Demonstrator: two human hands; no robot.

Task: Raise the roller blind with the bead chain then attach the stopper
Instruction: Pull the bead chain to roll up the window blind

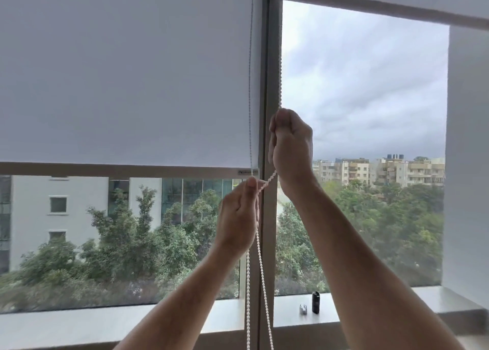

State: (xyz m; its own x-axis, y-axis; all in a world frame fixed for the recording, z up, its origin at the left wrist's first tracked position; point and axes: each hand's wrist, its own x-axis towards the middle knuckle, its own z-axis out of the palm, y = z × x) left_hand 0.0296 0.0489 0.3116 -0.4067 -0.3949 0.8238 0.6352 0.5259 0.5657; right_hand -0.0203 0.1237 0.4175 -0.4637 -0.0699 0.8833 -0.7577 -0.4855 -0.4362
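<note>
While the left roller blind (124, 72) hangs partly lowered, the left hand (239, 214) pinches the white bead chain (260, 265) below its bottom bar. Higher, the right hand (289, 146) grips the same chain with curled fingers (281, 119) beside the window frame (268, 85). Two small cylinders, silver (303, 309) and black (315, 302), stand on the sill (79, 323).

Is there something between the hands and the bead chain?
Nothing visible. Both hands already hold the bead chain: the right hand grips it higher up beside the window frame, and the left hand pinches it lower down.
</note>
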